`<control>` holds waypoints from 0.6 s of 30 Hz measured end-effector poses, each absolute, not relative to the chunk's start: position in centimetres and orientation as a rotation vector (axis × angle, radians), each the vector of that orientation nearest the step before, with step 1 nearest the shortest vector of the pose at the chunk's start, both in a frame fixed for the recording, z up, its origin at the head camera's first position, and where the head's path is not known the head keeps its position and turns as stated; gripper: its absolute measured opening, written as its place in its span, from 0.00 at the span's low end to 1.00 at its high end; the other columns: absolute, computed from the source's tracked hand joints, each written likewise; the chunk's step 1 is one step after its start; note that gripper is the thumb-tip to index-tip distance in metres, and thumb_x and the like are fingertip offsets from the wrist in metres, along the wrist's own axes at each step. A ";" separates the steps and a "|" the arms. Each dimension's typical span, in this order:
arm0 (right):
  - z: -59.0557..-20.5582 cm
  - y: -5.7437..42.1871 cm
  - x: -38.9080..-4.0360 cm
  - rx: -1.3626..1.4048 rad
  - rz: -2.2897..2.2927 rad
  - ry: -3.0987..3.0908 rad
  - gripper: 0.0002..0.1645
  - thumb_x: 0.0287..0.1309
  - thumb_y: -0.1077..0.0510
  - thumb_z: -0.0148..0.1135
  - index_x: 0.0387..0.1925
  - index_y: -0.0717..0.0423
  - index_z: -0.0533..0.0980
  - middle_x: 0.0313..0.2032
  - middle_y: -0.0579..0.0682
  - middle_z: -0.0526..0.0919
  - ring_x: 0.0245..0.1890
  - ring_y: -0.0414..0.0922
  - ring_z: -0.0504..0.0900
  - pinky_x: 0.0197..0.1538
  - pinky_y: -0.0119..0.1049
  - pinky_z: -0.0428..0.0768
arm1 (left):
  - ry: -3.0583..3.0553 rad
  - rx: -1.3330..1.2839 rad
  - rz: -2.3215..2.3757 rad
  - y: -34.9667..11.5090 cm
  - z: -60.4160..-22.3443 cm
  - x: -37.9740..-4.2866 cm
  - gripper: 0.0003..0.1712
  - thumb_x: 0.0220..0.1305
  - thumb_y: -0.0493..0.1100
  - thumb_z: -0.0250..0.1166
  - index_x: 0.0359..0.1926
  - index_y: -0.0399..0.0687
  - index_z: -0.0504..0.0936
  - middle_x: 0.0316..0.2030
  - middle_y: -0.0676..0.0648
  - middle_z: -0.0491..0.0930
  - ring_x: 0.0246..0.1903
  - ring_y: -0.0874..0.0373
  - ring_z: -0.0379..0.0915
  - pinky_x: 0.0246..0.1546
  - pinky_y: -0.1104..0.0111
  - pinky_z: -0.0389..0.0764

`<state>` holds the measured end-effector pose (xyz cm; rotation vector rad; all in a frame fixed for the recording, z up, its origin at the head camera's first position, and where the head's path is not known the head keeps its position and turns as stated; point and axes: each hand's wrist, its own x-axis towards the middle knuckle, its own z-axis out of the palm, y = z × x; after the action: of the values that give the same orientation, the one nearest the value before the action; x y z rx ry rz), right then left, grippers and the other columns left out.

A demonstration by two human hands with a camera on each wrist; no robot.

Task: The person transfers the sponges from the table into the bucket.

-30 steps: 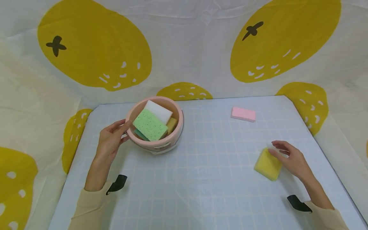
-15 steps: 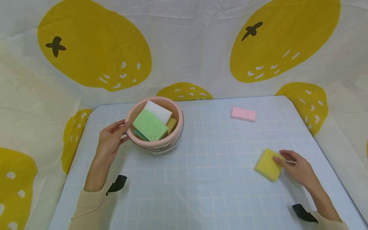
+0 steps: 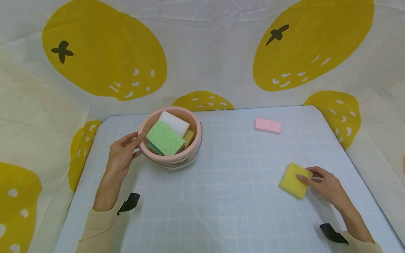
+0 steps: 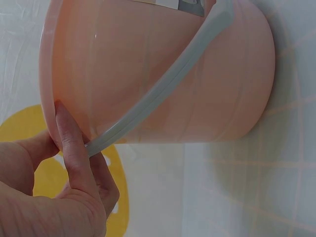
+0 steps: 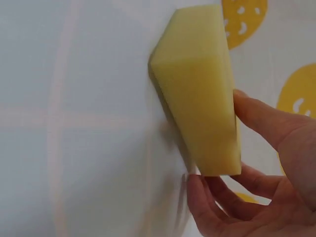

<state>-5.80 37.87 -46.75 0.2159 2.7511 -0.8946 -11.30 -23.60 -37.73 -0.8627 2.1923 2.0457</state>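
Observation:
My left hand (image 3: 121,154) pinches the rim of a pink bucket (image 3: 172,161) at its left side. In the left wrist view, the bucket's grey handle (image 4: 163,89) slants down to the fingers. A speckled green sponge (image 3: 165,137) lies on top inside the bucket, over a white sponge (image 3: 175,123), a tan sponge (image 3: 188,137) and a darker green piece (image 3: 155,148). On the right, my right hand (image 3: 327,184) pinches a yellow sponge (image 3: 294,181) by its near right corner. The thumb presses its upper face, and the fingers (image 5: 205,202) curl at its lower edge.
A pink sponge (image 3: 267,125) lies towards the table's back right. The pale blue gridded table (image 3: 221,211) ends at a white curtain (image 3: 209,56) printed with yellow fruit, which rises behind and along both sides.
My right hand has drawn back towards the near right, and its thumb now sits at the sponge's right corner. The yellow sponge has barely shifted; the left hand and bucket stay put.

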 end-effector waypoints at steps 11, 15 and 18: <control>-45.8 37.8 -6.4 0.175 -1.001 2.736 0.43 0.71 0.37 0.60 0.67 0.67 0.66 0.64 0.74 0.70 0.60 0.70 0.73 0.51 0.65 0.78 | 2.172 -0.834 2.088 -23.7 -37.7 -11.1 0.42 0.59 0.59 0.75 0.69 0.45 0.75 0.46 0.55 0.81 0.44 0.61 0.77 0.39 0.76 0.85; -45.5 37.8 -6.8 0.134 -1.031 2.756 0.41 0.72 0.38 0.60 0.68 0.66 0.67 0.64 0.73 0.71 0.60 0.69 0.73 0.52 0.58 0.80 | 2.169 -0.829 2.100 -23.7 -37.7 -11.1 0.42 0.59 0.59 0.76 0.69 0.45 0.76 0.46 0.54 0.81 0.44 0.61 0.77 0.39 0.76 0.85; -45.1 37.7 -7.1 0.137 -1.027 2.780 0.40 0.71 0.37 0.61 0.67 0.64 0.70 0.64 0.71 0.72 0.60 0.68 0.74 0.46 0.36 0.80 | 2.175 -0.826 2.090 -23.6 -37.7 -11.1 0.42 0.59 0.60 0.75 0.69 0.45 0.75 0.47 0.53 0.81 0.45 0.60 0.76 0.40 0.76 0.85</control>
<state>-7.08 37.68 -45.11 0.1366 2.7800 -1.0266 -11.13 -23.63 -37.72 -0.8261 2.1752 2.0896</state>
